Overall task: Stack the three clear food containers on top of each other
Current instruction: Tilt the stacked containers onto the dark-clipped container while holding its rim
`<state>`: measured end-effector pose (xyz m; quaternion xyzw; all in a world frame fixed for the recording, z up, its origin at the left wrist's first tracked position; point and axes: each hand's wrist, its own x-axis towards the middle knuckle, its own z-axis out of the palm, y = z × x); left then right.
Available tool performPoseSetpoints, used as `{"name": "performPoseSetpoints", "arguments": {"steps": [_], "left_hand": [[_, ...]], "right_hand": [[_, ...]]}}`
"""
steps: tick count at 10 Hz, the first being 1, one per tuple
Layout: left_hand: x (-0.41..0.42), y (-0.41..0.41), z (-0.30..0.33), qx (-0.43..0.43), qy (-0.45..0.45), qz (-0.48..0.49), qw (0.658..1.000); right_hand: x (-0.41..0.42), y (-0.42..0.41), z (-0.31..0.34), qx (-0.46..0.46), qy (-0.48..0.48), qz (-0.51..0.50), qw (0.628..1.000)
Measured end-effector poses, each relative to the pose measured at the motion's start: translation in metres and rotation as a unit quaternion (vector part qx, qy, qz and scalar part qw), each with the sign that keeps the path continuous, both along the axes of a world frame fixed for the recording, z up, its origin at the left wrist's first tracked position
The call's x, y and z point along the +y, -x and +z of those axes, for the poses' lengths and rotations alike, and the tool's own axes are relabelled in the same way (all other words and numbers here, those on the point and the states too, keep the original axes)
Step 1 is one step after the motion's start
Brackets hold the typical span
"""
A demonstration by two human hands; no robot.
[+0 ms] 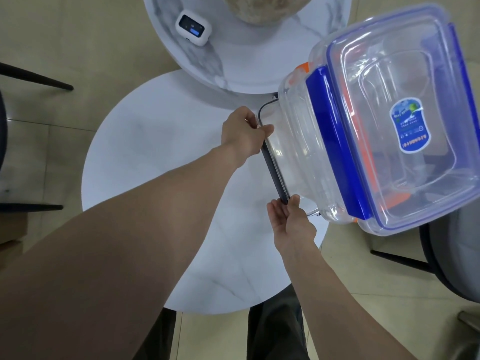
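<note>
Three clear food containers stand in one stack at the right edge of the round white table (161, 157). The top container (405, 120) has a blue-rimmed lid, blue clips and a blue sticker. Under it, a container with orange clips (304, 71) shows through the plastic. The bottom container (275, 165) has a dark-rimmed lid. My left hand (244, 133) grips the far left corner of that bottom container. My right hand (291, 224) holds its near left corner, thumb on the rim.
A second, marbled round table (233, 61) overlaps at the back, carrying a small white device (193, 28) with a screen and a rough beige object (262, 7). Dark chair legs (39, 79) stand left; a grey chair (449, 255) stands right. My legs are below the table's near edge.
</note>
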<state>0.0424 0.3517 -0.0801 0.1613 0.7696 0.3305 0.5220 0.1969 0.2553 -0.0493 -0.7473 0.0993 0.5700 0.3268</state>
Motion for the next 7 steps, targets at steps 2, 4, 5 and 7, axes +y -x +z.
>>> {"name": "performPoseSetpoints", "arguments": {"steps": [2,4,5,7], "left_hand": [[-0.007,-0.007,-0.003,0.015,-0.012,0.015,1.000],[-0.017,-0.013,0.000,0.027,-0.022,0.030,0.999],[-0.026,-0.011,0.003,0.014,-0.021,0.049,0.999],[-0.048,-0.006,0.007,0.006,-0.020,0.061,0.998]], "right_hand": [[-0.001,0.003,-0.002,0.000,-0.012,-0.015,1.000],[-0.002,-0.002,0.000,0.044,-0.015,-0.030,0.998],[-0.003,-0.004,0.003,0.072,-0.013,-0.051,0.996],[-0.017,0.007,0.014,0.091,0.013,-0.054,0.994]]}}
